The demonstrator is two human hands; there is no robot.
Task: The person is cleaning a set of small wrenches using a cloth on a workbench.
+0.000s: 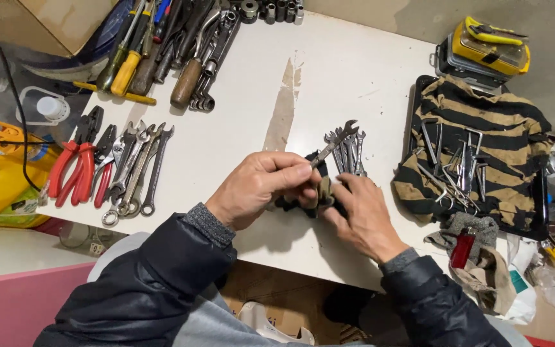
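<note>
Over the white table (354,77), both hands (left (258,186), right (361,215)) grip a slim steel wrench (334,142) and dark rag (309,199).

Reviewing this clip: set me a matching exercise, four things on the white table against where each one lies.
Things:
1. red-handled pliers
2. small wrench
3. hex keys
4. wooden-handled tool

Places:
A. on the striped cloth, right side
B. held in the left hand, right hand beside it
C. far-left table edge
D. top-left tool pile

Pairs: 1-C, 2-B, 3-A, 4-D
</note>
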